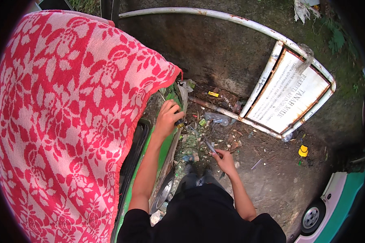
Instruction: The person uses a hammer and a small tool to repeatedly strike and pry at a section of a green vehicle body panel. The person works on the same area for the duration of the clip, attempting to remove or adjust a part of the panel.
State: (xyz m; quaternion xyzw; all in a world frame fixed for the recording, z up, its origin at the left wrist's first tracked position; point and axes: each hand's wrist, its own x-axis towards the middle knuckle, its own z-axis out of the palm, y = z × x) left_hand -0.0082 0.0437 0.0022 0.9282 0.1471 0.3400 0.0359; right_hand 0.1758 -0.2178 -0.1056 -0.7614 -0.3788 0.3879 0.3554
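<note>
My left hand (166, 118) is closed around a screwdriver (179, 123) with a black and yellow handle. Its thin shaft points up and away, toward the corner of a green vehicle (165, 156) at my left. A red and pink floral blanket (69, 121) covers most of that vehicle. Lower and to the right, my right hand (226, 163) grips a slim grey tool (209, 146) whose exact kind I cannot make out. That tool points up and left over the littered ground, apart from the vehicle.
A white, rusty pipe frame (231, 17) with a white sign panel (288, 91) leans against the wall ahead. Litter, including a yellow scrap (303, 151) and a plastic bag (217, 118), lies on the ground. Another vehicle (332, 202), pale and teal, stands at the lower right.
</note>
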